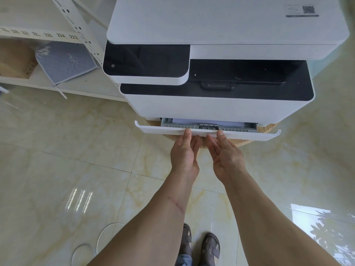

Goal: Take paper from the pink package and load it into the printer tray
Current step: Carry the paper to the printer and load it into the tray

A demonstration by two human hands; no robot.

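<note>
A white and black printer [211, 104] stands on a round wooden stand. Its paper tray [163, 129] at the bottom is pulled out only a little. A strip of white paper [192, 121] shows inside the grey tray body. My left hand [185, 150] and my right hand [224, 152] are palms up under the middle of the tray's front panel. Each thumb rests on the panel's top edge and the fingers curl beneath it. The pink package is not in view.
A white shelf unit [63, 35] with numbered labels stands to the left, holding a grey mat [65, 60] and a cardboard box [15, 58]. Glossy beige floor tiles [76, 150] lie all around. A white cable [103, 239] loops on the floor near my feet.
</note>
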